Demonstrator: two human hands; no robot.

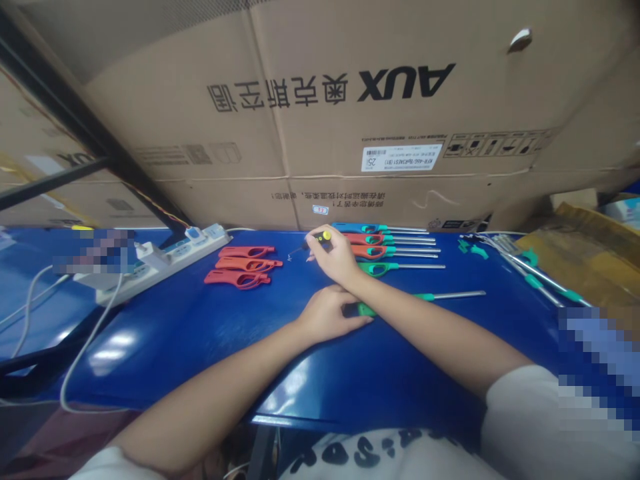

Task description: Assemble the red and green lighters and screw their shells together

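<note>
Several lighters [364, 251] on blue table [420, 373]

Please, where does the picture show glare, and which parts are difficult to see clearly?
Head view: white glare on the blue table, at its left part and beside the left forearm; head view: the fine tip of the tool in the right hand looks soft; head view: blocky patches hide areas at the left and right sides, and the white label's smallest print is unreadable.

Right of power strip [170, 257], handle shells [240, 265] on counter [410, 360]; further right, row of lighters [391, 251]; carton [320, 147] behind.
</note>
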